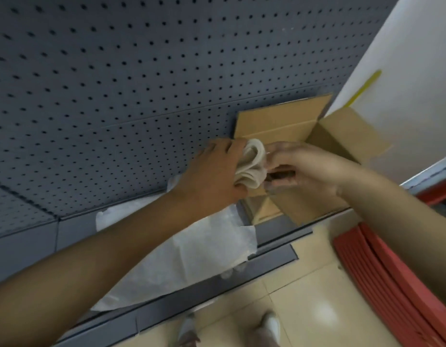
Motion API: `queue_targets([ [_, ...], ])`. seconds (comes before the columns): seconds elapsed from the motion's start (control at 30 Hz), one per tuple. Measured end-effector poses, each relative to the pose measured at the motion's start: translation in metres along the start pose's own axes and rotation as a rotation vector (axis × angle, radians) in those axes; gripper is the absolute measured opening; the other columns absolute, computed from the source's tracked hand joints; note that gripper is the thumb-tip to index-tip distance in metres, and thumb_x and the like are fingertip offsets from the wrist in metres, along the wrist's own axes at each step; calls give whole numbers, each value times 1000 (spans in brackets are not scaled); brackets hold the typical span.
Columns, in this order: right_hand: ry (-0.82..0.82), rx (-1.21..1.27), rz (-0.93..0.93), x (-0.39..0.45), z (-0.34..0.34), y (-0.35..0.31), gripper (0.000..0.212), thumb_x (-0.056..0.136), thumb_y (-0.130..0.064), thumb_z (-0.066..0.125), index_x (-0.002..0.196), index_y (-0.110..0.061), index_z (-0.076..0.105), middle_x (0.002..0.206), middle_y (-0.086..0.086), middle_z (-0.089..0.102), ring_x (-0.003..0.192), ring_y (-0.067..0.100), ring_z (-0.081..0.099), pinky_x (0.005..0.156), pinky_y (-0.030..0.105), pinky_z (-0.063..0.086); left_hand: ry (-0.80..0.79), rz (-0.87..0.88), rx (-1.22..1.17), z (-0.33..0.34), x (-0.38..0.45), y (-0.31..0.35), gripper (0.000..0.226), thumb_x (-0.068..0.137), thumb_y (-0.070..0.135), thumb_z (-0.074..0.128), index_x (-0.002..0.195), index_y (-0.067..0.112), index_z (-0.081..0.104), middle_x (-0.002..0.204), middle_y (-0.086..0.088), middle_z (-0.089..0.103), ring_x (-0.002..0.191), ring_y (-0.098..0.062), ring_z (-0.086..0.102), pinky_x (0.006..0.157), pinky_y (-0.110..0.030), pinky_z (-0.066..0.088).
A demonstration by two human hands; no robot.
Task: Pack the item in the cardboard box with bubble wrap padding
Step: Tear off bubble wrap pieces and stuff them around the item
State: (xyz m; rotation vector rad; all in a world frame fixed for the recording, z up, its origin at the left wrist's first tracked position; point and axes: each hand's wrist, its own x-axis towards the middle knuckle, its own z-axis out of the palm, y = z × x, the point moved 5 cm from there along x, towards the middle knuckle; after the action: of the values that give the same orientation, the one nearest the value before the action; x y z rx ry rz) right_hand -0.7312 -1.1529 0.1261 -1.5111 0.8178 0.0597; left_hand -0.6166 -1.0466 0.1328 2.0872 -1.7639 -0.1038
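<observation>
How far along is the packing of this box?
The cardboard box already stands open on the perforated table, flaps up. In hand: the left hand grips a folded wad of whitish padding at the box mouth, the right hand beside it. Left: a loose sheet lies outside, flaps unclosed. The item itself isn't visible.

From the head view I saw my left hand [211, 169] gripping a folded wad of bubble wrap [250, 166] at the open cardboard box [287, 123], whose flaps stood spread on the grey perforated table [91, 96]. My right hand [299, 169] curled around something dark at the box mouth, too blurred to identify. A loose sheet of wrap [191, 254] lay under my left forearm, with stacked red strips [392, 284] on the floor to the right.
</observation>
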Motion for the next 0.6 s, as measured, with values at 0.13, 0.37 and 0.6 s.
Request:
queue_targets([
  [0.13, 57, -482, -305, -26, -65, 7, 77, 78, -21, 77, 143, -27, 36, 130, -19, 50, 114, -5, 52, 96, 15, 44, -63, 26, 103, 36, 49, 54, 79, 76, 49, 72, 140, 18, 37, 134, -11, 43, 113, -32, 52, 91, -44, 48],
  [0.37, 112, -923, -493, -15, -155, 34, 94, 69, -33, 84, 146, -10, 36, 149, 7, 39, 135, 17, 39, 113, 31, 32, -125, -55, -9, 86, 127, 111, 47, 84, 39, 66, 123, 15, 57, 106, -2, 63, 98, -25, 66, 82, -36, 53],
  [0.6, 324, -1368, -627, 23, -210, 27, 63, 75, -66, 54, 105, -12, 65, 102, 7, 66, 95, 25, 60, 87, 34, 47, -185, -102, -113, 114, 179, 109, 58, 83, 43, 70, 119, 15, 34, 98, -6, 66, 69, -14, 60, 51, -27, 49],
])
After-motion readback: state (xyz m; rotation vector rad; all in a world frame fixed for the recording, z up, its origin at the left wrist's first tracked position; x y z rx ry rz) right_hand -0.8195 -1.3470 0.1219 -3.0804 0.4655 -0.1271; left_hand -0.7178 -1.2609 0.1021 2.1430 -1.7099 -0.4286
